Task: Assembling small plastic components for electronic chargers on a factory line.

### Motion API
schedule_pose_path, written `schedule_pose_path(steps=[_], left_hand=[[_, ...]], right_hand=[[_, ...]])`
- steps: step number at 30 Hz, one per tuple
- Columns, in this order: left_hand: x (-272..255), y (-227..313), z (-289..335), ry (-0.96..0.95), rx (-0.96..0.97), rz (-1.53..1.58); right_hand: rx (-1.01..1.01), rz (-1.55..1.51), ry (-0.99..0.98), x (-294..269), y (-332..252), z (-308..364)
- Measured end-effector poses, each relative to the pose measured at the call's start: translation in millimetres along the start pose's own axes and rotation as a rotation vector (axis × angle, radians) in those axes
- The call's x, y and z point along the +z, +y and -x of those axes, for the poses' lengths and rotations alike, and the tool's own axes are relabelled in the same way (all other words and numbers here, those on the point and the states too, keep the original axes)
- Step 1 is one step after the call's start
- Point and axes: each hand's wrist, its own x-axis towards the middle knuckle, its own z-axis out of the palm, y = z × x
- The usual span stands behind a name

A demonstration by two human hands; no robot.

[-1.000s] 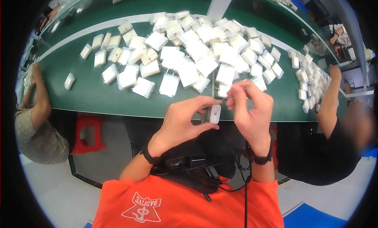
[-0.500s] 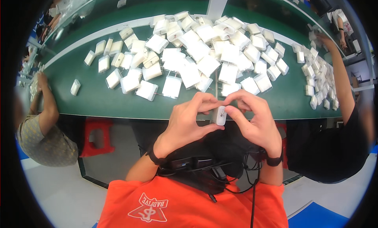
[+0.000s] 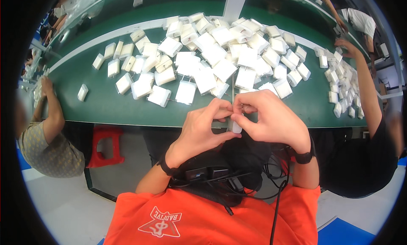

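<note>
My left hand [image 3: 198, 125] holds a small white power adapter casing [image 3: 235, 126] near the table's front edge, with fingers on its far side and thumb at its near end. Bent over the casing's far end, my right hand [image 3: 273, 120] has its thumb and forefinger pinched together. Whatever is between those fingertips is too small to make out, and they cover part of the casing. Beyond my hands lies a heap of similar white casings [image 3: 203, 77], some with thin prongs or wires sticking out.
A thin upright rod [image 3: 233, 86] stands just past my fingers on the green table [image 3: 114, 111]. One lone casing [image 3: 82, 92] lies at left, and another pile [image 3: 345, 84] at right. People work on both sides. A red stool [image 3: 106, 146] stands lower left; black cables [image 3: 277, 202] hang by my right forearm.
My right hand has swung up and over the casing, its fingertips closing at the far end. The wire on the casing's face is now covered. My left hand has barely moved.
</note>
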Motion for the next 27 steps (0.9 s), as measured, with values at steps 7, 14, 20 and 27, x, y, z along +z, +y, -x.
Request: schedule_pose_path(steps=[7,14,20,27], left_hand=[[0,1,-2,0.017,0.031,0.005],[1,-1,1,0.014,0.019,0.052],[-2,1,-2,-0.032,0.062,0.087],[-2,4,-1,-0.010,0.062,0.069]], right_hand=[[-0.016,-0.283,0.154,30,16,8],[0.054,-0.308,0.385,41,22,11],[0.054,-0.439,0.508,40,29,21],[-0.149,-0.277,0.540,35,27,32]])
